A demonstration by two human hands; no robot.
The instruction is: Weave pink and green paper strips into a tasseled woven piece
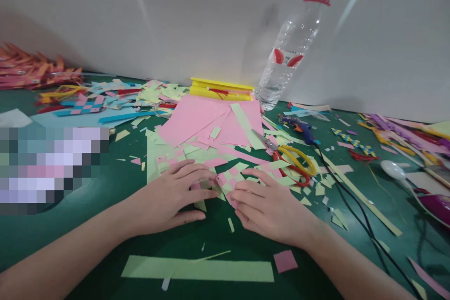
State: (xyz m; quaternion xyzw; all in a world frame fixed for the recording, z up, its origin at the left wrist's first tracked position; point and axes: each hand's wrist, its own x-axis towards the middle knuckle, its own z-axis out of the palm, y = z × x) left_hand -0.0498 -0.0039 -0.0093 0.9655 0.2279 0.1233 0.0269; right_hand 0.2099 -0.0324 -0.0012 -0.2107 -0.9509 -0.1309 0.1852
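My left hand [177,195] rests on the table with its fingers stretched and spread; its fingertips reach the left corner of a pink-and-green checkered woven paper [228,179]. Bent fingers of my right hand [267,204] close over the right part of that paper and hide some of it. Another checkered woven paper [170,157] lies partly beneath my left hand. Just beyond my hands are pink paper sheets [200,119] and loose green strips. Scissors [291,161] with yellow and orange handles lie beyond my right hand.
A clear plastic bottle [290,51] leans against the white wall behind a yellow folded paper [221,89]. A glue gun [298,127] trails its black cord down the right. A white spoon [393,168] is at right. In front lies a green strip [197,269] beside a pink square [285,261].
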